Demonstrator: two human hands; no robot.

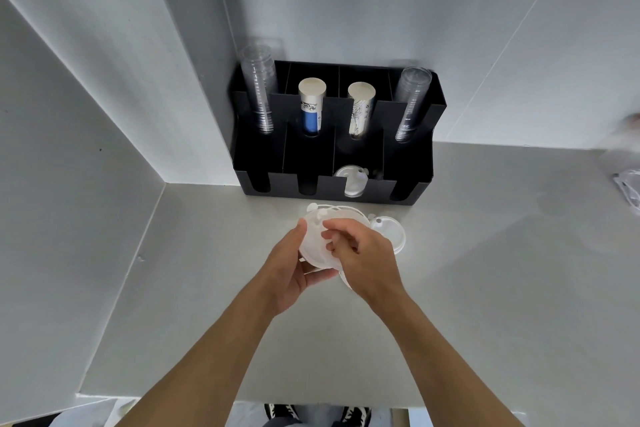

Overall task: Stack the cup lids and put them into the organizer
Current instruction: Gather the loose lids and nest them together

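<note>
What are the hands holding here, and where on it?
A small stack of white plastic cup lids: left hand grips its left rim and underside, right hand pinches the top lid's right side.

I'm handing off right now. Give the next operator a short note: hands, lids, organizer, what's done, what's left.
Left hand: holds the stack of white lids from below and the side, above the counter.
Right hand: on top of that stack, fingers pressing a lid on.
Loose lid: on the counter, right of the hands.
Organizer: some lids already in the third front slot from the left; the other front slots look empty. Cups fill the back row.
Left to do: add the loose lid, then slot the stack.
</note>
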